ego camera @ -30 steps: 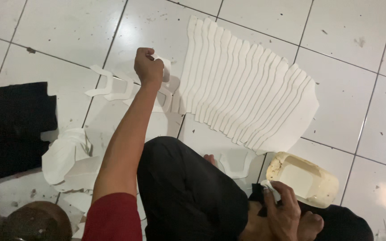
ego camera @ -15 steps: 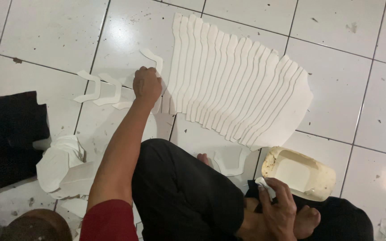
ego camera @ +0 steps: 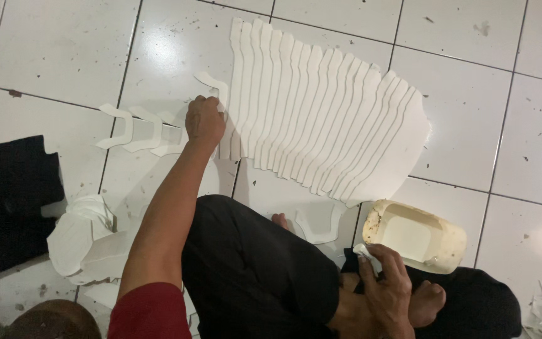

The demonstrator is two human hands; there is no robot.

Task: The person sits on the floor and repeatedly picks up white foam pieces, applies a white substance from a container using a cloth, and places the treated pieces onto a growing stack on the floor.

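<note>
Where the fanned row of white cut-outs (ego camera: 327, 125) begins on the tiled floor (ego camera: 472, 94), left hand (ego camera: 205, 122) rests fist-closed on the end piece; fingertips hidden. Right hand (ego camera: 384, 282) pinches a small white wad (ego camera: 364, 251) beside a cream tray (ego camera: 418, 237).

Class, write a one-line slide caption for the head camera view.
Left hand presses the edge of fanned white cut-out sheets on the tiled floor; right hand rests beside a cream tray.

Left hand (ego camera: 204, 122) outstretched, right hand (ego camera: 385, 284) curled.
</note>
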